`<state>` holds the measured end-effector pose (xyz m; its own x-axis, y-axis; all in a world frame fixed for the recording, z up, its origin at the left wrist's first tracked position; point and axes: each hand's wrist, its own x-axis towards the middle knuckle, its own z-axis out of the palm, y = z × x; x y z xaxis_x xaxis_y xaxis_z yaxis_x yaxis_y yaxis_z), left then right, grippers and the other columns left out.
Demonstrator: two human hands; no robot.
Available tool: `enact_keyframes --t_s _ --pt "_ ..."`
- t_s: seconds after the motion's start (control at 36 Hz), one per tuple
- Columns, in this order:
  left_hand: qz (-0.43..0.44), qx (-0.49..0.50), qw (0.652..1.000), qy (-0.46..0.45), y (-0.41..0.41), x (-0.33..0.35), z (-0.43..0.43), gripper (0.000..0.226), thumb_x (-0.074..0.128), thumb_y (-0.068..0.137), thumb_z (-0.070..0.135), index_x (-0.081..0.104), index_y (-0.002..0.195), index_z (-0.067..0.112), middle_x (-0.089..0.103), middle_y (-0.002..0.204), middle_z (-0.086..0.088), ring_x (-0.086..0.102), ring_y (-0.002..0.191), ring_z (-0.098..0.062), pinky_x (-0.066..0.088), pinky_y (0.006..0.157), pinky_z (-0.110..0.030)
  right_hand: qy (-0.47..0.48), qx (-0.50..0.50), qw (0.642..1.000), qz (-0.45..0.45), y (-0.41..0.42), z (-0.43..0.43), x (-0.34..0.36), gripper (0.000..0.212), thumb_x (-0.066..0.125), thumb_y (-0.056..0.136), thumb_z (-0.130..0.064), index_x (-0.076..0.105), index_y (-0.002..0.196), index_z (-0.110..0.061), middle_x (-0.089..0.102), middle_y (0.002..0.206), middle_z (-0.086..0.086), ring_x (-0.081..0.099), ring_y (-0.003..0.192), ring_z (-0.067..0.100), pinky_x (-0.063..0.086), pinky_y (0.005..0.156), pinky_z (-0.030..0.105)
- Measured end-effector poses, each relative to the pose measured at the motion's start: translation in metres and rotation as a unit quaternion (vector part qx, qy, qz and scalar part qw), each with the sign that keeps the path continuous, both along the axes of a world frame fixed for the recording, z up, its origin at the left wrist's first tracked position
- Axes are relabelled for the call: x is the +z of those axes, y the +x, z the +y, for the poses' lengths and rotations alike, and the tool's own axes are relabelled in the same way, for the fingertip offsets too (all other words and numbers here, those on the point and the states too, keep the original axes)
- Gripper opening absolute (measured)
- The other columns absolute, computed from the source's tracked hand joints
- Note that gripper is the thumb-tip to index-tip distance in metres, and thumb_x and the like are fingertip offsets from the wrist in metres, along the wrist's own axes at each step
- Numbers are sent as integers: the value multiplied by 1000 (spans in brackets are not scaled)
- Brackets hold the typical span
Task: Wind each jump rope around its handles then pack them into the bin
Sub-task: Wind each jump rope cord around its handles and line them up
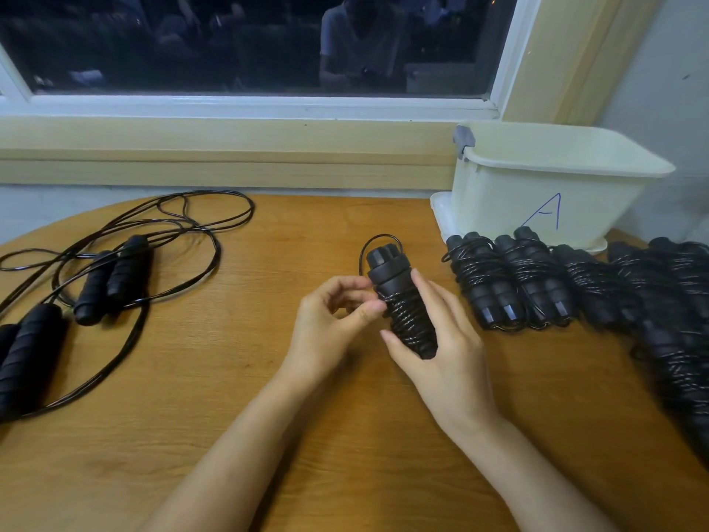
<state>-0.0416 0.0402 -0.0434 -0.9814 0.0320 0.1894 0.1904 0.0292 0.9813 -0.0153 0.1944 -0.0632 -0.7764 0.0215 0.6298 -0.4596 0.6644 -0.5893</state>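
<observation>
Wooden table [230, 359] is carrying everything, running up to a pale sill under a dark window [230, 44] that is reflecting the room. At its far right the cream bin [537, 186], marked with a blue A, is standing; I cannot see inside it. Just in front of it a row of wound ropes [537, 286] is lying, while two loose ropes [126, 263] are sprawling well apart on the left. Between them I am holding the jump rope [406, 312]. My right hand [449, 351] is wrapping round the paired handles from behind, and my left hand [330, 328] is pinching the cord against the coils. A small loop [380, 240] is standing free by the caps. I judge I am finishing the winding. It is calling for steady tension, a last turn laid tight beside the others, and that loop tucked under so nothing springs loose.
</observation>
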Motion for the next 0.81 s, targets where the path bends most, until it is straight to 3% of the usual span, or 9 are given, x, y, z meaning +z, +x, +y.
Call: enact_keyframes --t_s 0.08,0.14,0.22,0.33,0.44,0.53,0.64,0.81 --pt "-17 -32 999 16 0 0 -2 65 72 71 31 57 131 11 73 106 1 66 108 -10 48 102 -33 -36 44 998 -3 0 0 1 72 84 77 -19 52 141 -12 60 134 3 55 124 12 35 102 8" --pt "-25 -66 997 15 1 2 -1 62 70 79 29 54 136 11 72 115 2 62 116 -10 44 108 -34 -68 77 994 -20 1 0 2 68 81 78 -24 52 140 -15 63 129 -1 59 119 8 41 99 10" --pt "-21 -101 995 15 4 6 0 41 66 89 25 59 129 17 70 121 0 61 120 -15 46 105 -31 -114 130 983 -58 4 0 4 64 72 84 -32 48 142 -20 64 127 -6 61 117 6 46 94 14" --pt "-38 -112 991 56 5 5 1 53 68 81 32 58 128 9 70 117 -8 62 118 -27 46 106 -41 -112 141 982 -64 5 0 5 62 69 88 -22 45 145 -16 60 134 -5 55 124 2 42 97 10" --pt "-47 -80 994 65 4 0 3 47 72 77 31 63 118 10 73 104 -4 65 106 -23 48 101 -42 -43 78 996 -32 5 -2 5 68 67 83 -40 50 143 -13 47 143 0 40 129 -10 30 99 0" --pt "-47 -50 996 53 3 0 3 34 75 78 20 66 110 13 75 100 0 68 101 -16 51 91 -30 -32 50 998 -27 5 -4 5 75 69 78 -49 51 143 -15 53 134 -6 51 117 -2 34 91 -3" --pt "-43 -36 997 55 4 5 1 40 78 74 24 67 109 9 76 100 -4 71 99 -17 54 90 -27 -75 65 995 -25 5 -2 1 80 85 74 -34 49 145 -25 57 123 -25 58 115 -1 41 93 5" --pt "-47 -32 995 80 7 12 0 43 72 66 22 67 107 8 77 96 -5 72 93 -14 55 81 -20 -115 93 989 -9 1 0 1 73 86 73 -29 55 139 -23 65 126 -11 62 117 6 52 95 24"
